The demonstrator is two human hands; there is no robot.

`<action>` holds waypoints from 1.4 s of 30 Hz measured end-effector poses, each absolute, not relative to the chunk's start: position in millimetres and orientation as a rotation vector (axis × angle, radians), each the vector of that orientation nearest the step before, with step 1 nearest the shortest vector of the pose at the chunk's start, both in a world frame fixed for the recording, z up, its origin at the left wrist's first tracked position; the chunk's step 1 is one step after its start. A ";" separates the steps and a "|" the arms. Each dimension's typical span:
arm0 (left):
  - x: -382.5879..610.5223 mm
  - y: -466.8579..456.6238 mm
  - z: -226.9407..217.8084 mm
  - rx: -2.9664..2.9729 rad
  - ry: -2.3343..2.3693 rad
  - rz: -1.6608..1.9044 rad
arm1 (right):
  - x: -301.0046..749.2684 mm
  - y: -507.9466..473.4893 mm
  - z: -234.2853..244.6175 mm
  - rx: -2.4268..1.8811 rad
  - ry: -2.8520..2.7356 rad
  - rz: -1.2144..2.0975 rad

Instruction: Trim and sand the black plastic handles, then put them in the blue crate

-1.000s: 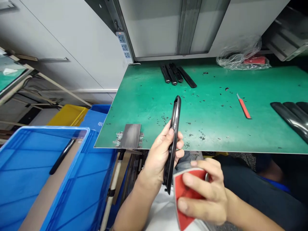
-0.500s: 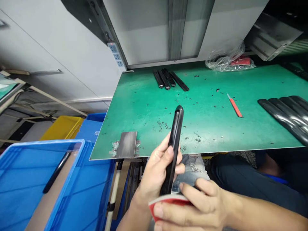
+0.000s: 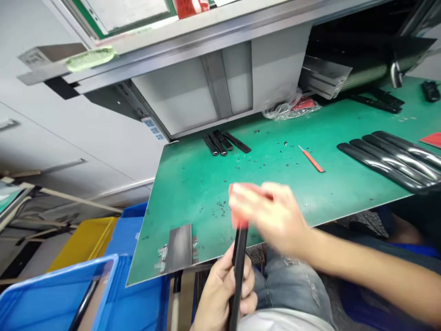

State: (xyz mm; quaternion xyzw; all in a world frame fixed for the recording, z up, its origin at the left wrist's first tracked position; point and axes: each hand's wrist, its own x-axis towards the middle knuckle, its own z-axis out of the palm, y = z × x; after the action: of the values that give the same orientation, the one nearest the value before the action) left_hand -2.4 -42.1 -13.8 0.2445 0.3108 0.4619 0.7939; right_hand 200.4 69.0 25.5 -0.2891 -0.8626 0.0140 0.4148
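A green-topped desk [image 3: 193,193] slants across the frame above a blue crate [image 3: 69,266] and a yellow crate [image 3: 82,243], with a steel plate [image 3: 179,246] lying at its near edge among scraps of tape. Farther along the desk lie a row of long black strips [image 3: 386,161], a small group of shorter black pieces [image 3: 220,142], a red-handled craft knife [image 3: 312,161] and scattered dark shavings [image 3: 220,207]. Over a seated person's jeans [image 3: 289,289], the left hand [image 3: 220,299] clenches a black strip [image 3: 238,276] upright, just off the desk's near edge, fingers wrapped around its middle. The right hand [image 3: 272,216] is a blur above the strip's top end, a reddish patch at its fingertips; the blur leaves it impossible to tell whether it grasps anything. The strip appears stiff, light and glossy, perhaps slick, making a full wrap around the middle seem the surest hold.
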 end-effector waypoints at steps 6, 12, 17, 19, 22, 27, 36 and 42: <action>-26.0 -44.2 6.4 0.607 0.728 1.030 | 214.8 71.0 26.0 -0.848 -2.126 0.573; -14.9 -41.7 -8.3 0.810 0.787 1.246 | 213.7 26.7 18.5 -0.765 -1.543 1.352; -2.0 -47.7 -14.9 1.114 1.064 1.364 | 204.5 3.5 14.4 -0.692 -1.617 1.368; 1.6 -51.3 -13.4 1.243 1.205 1.471 | 201.6 1.8 19.2 -0.650 -1.659 1.293; 1.9 -52.4 -10.8 1.469 1.338 1.623 | 199.9 4.2 25.2 -0.673 -1.649 1.161; -14.4 -45.5 -9.1 2.246 1.168 1.344 | 193.4 -0.4 16.3 -0.695 -1.750 0.621; -60.0 -48.6 -3.0 2.443 1.632 1.018 | 222.9 30.5 -13.6 -0.811 -1.850 0.101; -54.6 -46.6 6.4 2.731 1.604 1.189 | 247.3 61.5 7.3 -1.207 -2.126 0.396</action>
State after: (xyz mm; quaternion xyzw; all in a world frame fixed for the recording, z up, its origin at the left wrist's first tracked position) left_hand -54.6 -46.6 6.4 0.8013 0.4707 0.3490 -0.1204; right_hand 247.3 61.5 7.3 -0.4607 -0.8115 0.1513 0.3261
